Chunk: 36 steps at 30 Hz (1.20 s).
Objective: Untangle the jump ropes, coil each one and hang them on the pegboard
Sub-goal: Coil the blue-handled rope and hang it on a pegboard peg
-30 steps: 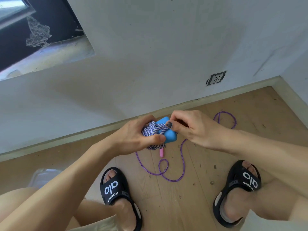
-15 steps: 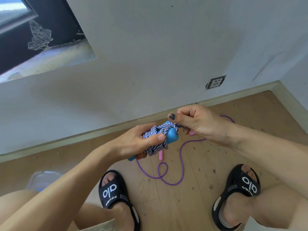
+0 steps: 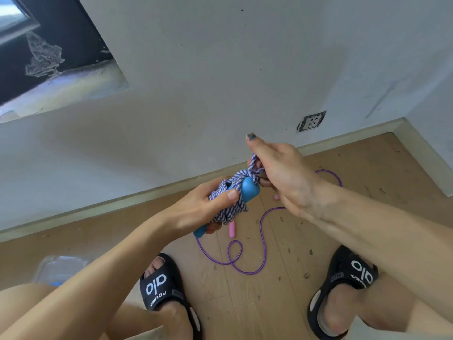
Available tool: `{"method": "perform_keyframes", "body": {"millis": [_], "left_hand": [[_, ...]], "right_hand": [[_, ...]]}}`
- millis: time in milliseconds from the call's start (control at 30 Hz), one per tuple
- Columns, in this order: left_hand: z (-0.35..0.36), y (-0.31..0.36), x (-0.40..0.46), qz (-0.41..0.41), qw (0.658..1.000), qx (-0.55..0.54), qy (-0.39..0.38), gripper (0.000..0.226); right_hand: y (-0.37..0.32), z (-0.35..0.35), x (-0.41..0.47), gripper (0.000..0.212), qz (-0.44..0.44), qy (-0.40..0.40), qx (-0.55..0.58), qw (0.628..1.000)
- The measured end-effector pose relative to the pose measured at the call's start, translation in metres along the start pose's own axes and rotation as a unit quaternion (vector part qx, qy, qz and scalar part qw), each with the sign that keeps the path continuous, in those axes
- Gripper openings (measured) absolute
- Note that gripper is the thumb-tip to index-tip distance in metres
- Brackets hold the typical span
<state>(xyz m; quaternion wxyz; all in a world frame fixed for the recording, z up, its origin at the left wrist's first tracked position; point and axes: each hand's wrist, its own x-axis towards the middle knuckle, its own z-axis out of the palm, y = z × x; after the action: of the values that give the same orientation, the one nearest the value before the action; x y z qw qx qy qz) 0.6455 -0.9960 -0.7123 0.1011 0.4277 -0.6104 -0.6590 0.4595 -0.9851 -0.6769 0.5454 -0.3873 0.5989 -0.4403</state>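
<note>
Braided rope bundle (image 3: 226,203) wound on handles (image 3: 247,191), held at frame centre between left hand (image 3: 196,212) at 8 o'clock and right hand (image 3: 282,177) at 2 o'clock. Thin rope (image 3: 262,231) on floor (image 3: 269,303) beneath, looping toward 5 o'clock (one handle end (image 3: 232,229) directly under bundle). Sandals (image 3: 164,290) at 7 and 4 o'clock. Wall socket (image 3: 311,121) at 1 o'clock, above skirting.

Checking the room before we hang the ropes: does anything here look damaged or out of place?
Yes. The wall socket sits crooked with ragged edges around it. The purple jump rope sprawls loose across the wooden floor, which is littered with small debris specks.
</note>
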Motion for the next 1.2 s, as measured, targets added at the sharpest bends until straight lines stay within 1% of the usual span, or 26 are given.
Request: {"method": "perform_keyframes", "body": {"millis": [100, 200, 267, 333, 433, 500, 567, 633, 700, 767, 833, 967, 1133, 1200], "left_hand": [[-0.002, 0.001, 0.001, 0.009, 0.999, 0.051, 0.002, 0.075], [-0.001, -0.002, 0.0, -0.013, 0.997, 0.069, -0.02, 0.074], [-0.002, -0.003, 0.0, -0.03, 0.997, 0.067, -0.029, 0.067], [-0.002, -0.003, 0.002, -0.037, 0.997, 0.064, -0.025, 0.061], [0.0, -0.006, 0.003, -0.041, 0.996, 0.083, -0.001, 0.063], [-0.002, -0.011, 0.002, -0.045, 0.997, 0.06, 0.008, 0.062], [-0.005, -0.012, 0.001, -0.052, 0.998, 0.025, 0.011, 0.059], [-0.004, -0.012, 0.003, -0.057, 0.998, 0.013, 0.0, 0.06], [0.0, -0.013, 0.006, -0.06, 0.998, -0.001, -0.013, 0.056], [0.004, -0.013, 0.008, -0.065, 0.997, -0.019, -0.022, 0.054], [0.005, -0.011, 0.01, -0.061, 0.997, -0.02, -0.032, 0.056], [0.01, -0.002, 0.016, -0.049, 0.997, -0.028, -0.053, 0.054], [0.01, 0.005, 0.02, -0.087, 0.994, -0.003, -0.066, 0.062], [0.01, 0.004, 0.02, -0.096, 0.993, 0.009, -0.07, 0.06]], "right_hand": [[0.001, -0.002, 0.002, 0.042, 0.038, -0.019, -0.027, 0.999], [0.005, -0.007, 0.005, 0.04, 0.066, -0.04, -0.012, 0.997], [0.002, -0.014, 0.011, 0.037, 0.051, -0.047, -0.054, 0.996], [-0.002, -0.018, 0.018, 0.041, 0.019, -0.043, -0.098, 0.994], [0.0, -0.021, 0.02, 0.048, 0.025, -0.049, -0.106, 0.993], [0.001, -0.022, 0.016, 0.04, 0.02, -0.092, -0.077, 0.993], [0.002, -0.02, 0.012, 0.028, -0.007, -0.114, -0.055, 0.992], [0.003, -0.014, 0.012, 0.018, -0.019, -0.097, -0.032, 0.995], [0.003, -0.007, 0.016, 0.012, -0.024, -0.052, 0.025, 0.998], [0.001, -0.004, 0.02, 0.01, -0.02, -0.01, 0.045, 0.999], [0.0, -0.004, 0.023, 0.011, 0.003, 0.02, 0.051, 0.999], [0.0, -0.003, 0.035, 0.025, 0.055, 0.07, 0.145, 0.986], [-0.004, -0.019, 0.049, 0.031, 0.052, 0.041, 0.108, 0.992], [-0.002, -0.025, 0.05, 0.03, 0.056, 0.034, 0.106, 0.992]]}}
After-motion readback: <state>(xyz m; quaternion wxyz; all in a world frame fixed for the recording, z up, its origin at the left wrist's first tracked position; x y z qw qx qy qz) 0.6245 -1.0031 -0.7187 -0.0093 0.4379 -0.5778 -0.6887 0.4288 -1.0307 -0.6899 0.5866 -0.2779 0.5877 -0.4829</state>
